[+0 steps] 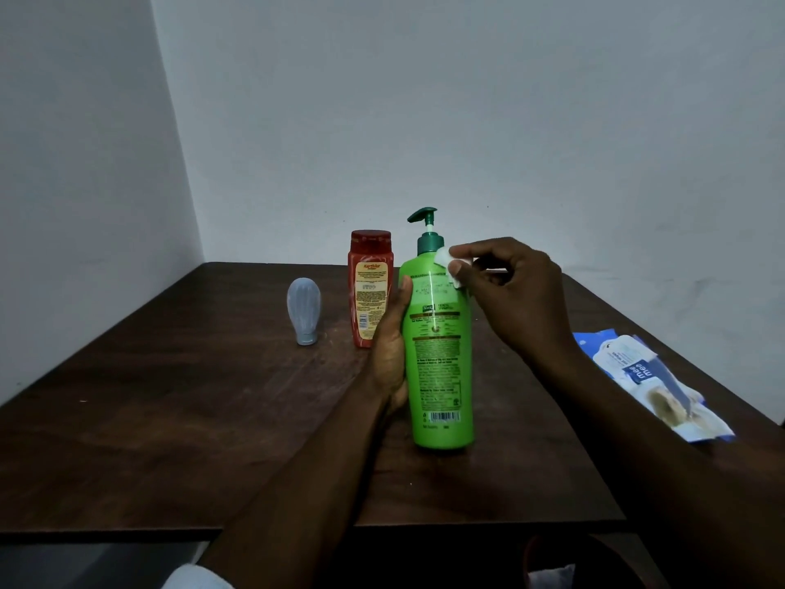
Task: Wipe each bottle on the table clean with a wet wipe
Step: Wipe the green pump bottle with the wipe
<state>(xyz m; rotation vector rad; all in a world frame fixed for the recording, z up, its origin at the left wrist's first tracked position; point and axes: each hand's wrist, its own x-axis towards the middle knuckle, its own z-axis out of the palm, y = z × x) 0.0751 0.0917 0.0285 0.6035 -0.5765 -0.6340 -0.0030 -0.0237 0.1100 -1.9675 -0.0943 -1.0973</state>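
A tall green pump bottle (439, 359) with a dark green pump head stands upright in the middle of the dark wooden table (191, 418). My left hand (391, 354) grips its left side. My right hand (509, 291) pinches a small folded white wet wipe (448, 265) against the bottle's right shoulder, just below the pump collar. Behind and to the left stands a red bottle (368, 289) with a red cap. Further left a small pale blue bottle (304, 310) rests upside down on its cap.
A blue and white pack of wet wipes (650, 382) lies flat near the table's right edge. White walls meet in a corner behind the table. The table's front edge runs just below my forearms.
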